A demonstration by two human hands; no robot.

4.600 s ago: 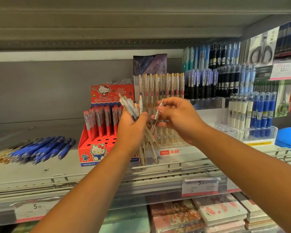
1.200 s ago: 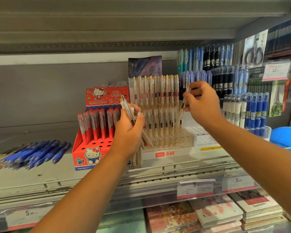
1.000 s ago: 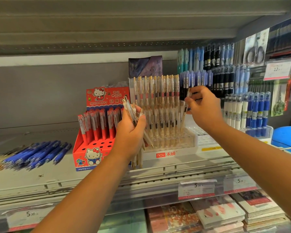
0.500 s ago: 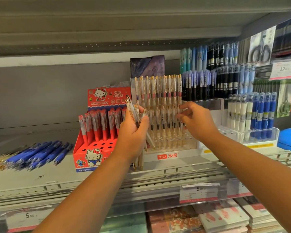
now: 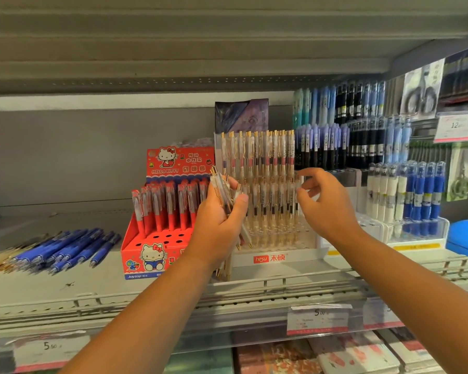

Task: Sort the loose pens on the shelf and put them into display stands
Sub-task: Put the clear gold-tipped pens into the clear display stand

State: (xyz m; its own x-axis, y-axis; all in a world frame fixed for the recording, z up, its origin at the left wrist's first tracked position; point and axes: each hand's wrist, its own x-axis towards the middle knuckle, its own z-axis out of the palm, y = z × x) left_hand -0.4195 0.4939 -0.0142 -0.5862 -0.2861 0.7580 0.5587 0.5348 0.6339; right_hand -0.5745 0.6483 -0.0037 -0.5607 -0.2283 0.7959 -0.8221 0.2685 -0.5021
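**Two hands sorting clear pens at a shop shelf**

Head camera view: The left hand [image 5: 219, 225] was closed around a bundle of clear pens [image 5: 225, 195] with gold tips, held slanted in front of the shelf, their upper ends fanning out above the thumb and their points hanging below the palm. The right hand [image 5: 326, 205] hovered just to the right, fingers spread and loosely curled, holding nothing, its fingertips [image 5: 299, 175] right by the front row of pens in the white display stand [image 5: 277, 258]. That stand sat directly behind both hands and held two tiers of upright matching pens. To its left stood a red cartoon-cat stand [image 5: 149, 259] with red pens and several empty holes. Farther left, loose blue pens [image 5: 65, 249] lay flat on the shelf [image 5: 92, 287]. To the right, a clear stand [image 5: 416, 230] carried blue and white pens. The left forearm covered part of the red stand's front.
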